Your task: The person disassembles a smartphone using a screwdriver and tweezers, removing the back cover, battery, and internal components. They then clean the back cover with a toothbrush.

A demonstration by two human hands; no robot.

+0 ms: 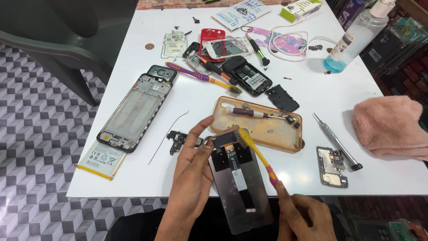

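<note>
Two hands work at the near edge of the white table (133, 67): the left hand (189, 178) cradles a phone display panel (238, 183) from its left side, thumb reaching up to the top corner and fingers curled under the edge, while the right hand (307, 218) pinches the pink end of a yellow toothbrush (256, 151) whose bristles rest on the panel's top edge, near the orange flex connector. The panel is held out just over the table's front edge, tilted toward the camera, back side up. It looks thin, light and rigid but brittle; glass on the hidden face would likely crack under twisting, and the flex ribbon looks easy to tear, so the long side edges seem the safest place to grip, as the left hand does now. Its smooth dark back looks slippery. Just beyond it lies a translucent orange phone case (258, 122) serving as a tray: inside are a small purple-handled screwdriver (249, 112) and a few tiny screws and metal bits. Farther left sit a bare phone frame (136, 109) and a flat battery (100, 158). At the far right stands a clear bottle (352, 40) holding a little blue liquid at its bottom, and a pink cloth (388, 127) lies at the table's right edge.
</note>
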